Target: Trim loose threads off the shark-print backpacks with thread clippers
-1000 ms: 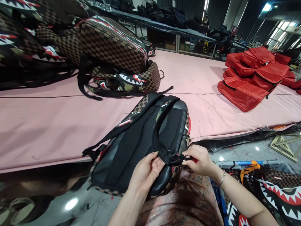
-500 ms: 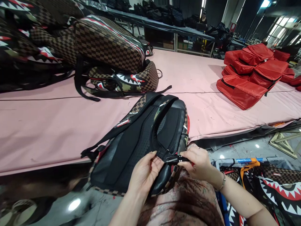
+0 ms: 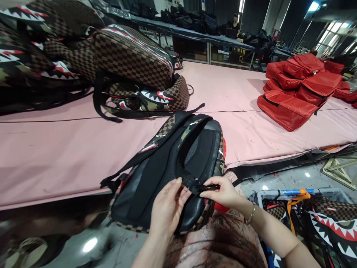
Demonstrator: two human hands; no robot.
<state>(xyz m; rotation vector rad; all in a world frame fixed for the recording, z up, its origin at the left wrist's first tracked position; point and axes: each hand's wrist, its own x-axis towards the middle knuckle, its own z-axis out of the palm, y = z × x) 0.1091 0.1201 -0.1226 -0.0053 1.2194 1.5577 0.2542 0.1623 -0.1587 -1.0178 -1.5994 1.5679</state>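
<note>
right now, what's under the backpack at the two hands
The pink table shows under the far part of the backpack; the near end juts past the edge. Anything directly beneath is covered.

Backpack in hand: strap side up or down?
Strap side up: the backpack shows its black back panel and both shoulder straps; its near end juts past the edge of the pink table.

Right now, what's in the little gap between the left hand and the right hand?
In the head view, part of the black shoulder strap lies between the left hand and the right hand, over the backpack.
</note>
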